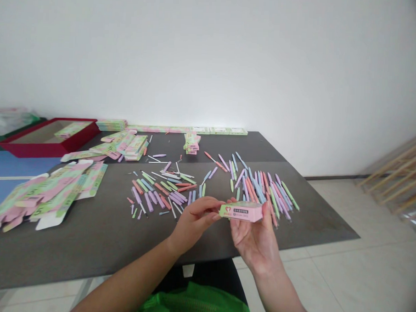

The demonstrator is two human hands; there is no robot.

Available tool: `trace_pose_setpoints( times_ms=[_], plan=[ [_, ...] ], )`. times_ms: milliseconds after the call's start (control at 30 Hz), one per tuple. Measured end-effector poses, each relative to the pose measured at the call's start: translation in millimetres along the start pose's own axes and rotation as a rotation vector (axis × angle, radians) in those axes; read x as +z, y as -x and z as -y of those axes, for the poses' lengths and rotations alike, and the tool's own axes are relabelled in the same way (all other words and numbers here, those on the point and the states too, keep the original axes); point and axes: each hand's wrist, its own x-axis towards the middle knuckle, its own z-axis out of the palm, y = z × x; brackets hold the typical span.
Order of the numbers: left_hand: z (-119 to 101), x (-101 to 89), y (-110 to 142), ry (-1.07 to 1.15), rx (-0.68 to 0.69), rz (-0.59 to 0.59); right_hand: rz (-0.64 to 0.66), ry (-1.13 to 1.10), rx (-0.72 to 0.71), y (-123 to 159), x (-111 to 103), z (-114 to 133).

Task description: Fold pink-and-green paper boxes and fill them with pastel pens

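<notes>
A small pink and green pen box point(243, 212) is held in the air above the table's near edge, its printed side facing me. My left hand point(197, 220) pinches the box's left end between thumb and fingers. From below and the right, my right hand point(254, 241) grips the box, palm turned up, with the thumb at its right end. Just beyond the box lies a spread of coloured pens point(258, 186). Left of them are loose pen parts point(161, 186): barrels, caps and white refills. What the box holds inside is hidden.
Flattened cartons point(51, 190) overlap on the left of the dark table point(121, 249). Behind them stands a red tray point(39, 148) with a box in it. A small box stack point(192, 144) sits mid-table; a row of boxes point(219, 130) lines the wall. Wooden slats point(396, 173) lean at right.
</notes>
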Motion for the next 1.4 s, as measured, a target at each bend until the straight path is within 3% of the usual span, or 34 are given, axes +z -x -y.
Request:
trace_pose_setpoints(
  times_ms=[167,400,500,633,767,967,1067,1267,1400],
  plan=[
    [-11.4,-2.0,-7.1,-0.062,0.180,0.065,0.016,0.009,0.050,3.8,3.1,-1.7],
    [-23.5,-7.2,-19.7,0.191,0.117,0.402,0.310,0.062,0.113,8.6,0.3,1.5],
    [-32.3,-4.4,-18.8,0.230,0.092,0.402,0.384,0.079,0.152,8.1,0.7,2.7],
    [-43.0,4.2,-10.0,0.182,0.045,0.311,0.442,0.082,0.217,3.2,-1.0,3.7],
    [-47.8,6.9,-2.9,0.068,0.043,0.265,0.386,0.058,0.222,-0.1,-4.1,6.3],
    [-55.7,-4.9,-5.7,-0.466,0.441,0.213,0.301,0.044,0.061,4.0,2.8,6.5],
    [-60.8,-9.4,-10.3,-0.607,0.530,0.253,0.229,0.072,0.033,3.9,6.2,3.7],
    [-62.7,-11.2,-16.3,-0.504,0.425,0.227,0.151,0.075,-0.040,4.9,8.8,1.5],
    [-64.2,-8.7,-16.2,-0.355,0.230,0.173,0.090,0.067,-0.050,7.4,12.4,0.2]
  ],
)
